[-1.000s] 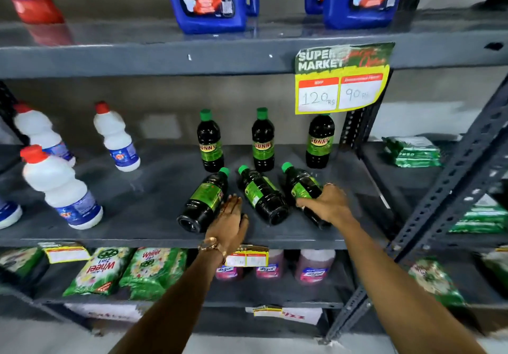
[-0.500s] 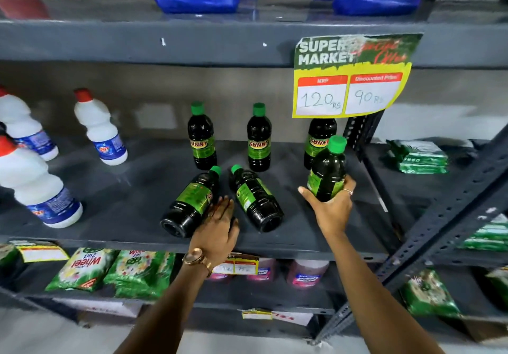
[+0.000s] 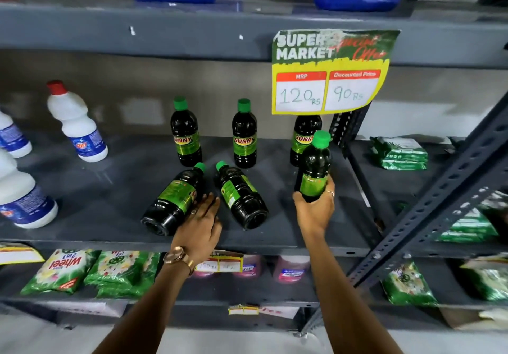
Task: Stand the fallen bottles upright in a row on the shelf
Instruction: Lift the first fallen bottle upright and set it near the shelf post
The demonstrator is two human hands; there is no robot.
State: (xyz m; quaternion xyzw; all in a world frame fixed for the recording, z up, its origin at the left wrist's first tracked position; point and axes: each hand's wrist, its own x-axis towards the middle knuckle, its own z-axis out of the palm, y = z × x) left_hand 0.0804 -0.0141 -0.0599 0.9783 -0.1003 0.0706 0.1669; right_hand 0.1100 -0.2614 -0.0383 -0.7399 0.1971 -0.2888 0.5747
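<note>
On the far left of the grey shelf (image 3: 90,205) stand three white bottles with blue labels, the farthest (image 3: 75,123) wearing a red cap. Toward the middle, two dark bottles stand upright at the back, the left standing bottle (image 3: 185,134) and the middle standing bottle (image 3: 244,135), both green-capped with green labels. In front of them lie two fallen ones, caps pointing toward the back: the left fallen bottle (image 3: 173,201) slants with its base near the shelf's front edge, and the right fallen bottle (image 3: 242,197) lies just beside it, apart from it. The left hand (image 3: 199,227), a watch on its wrist, rests between them with fingers spread and flat, its fingertips touching the left fallen bottle's side; its grip closes on nothing. Further right, the right hand (image 3: 316,210) has its grip wrapped around the lower body of the held bottle (image 3: 313,169), which is upright, tilted slightly, and its base is hidden by the hand. Just behind it a third upright bottle (image 3: 303,136) stands at the back, its top hidden by a yellow price sign (image 3: 327,73) hanging from the shelf above. Green packets (image 3: 398,153) lie on the neighbouring shelf at far right.
</note>
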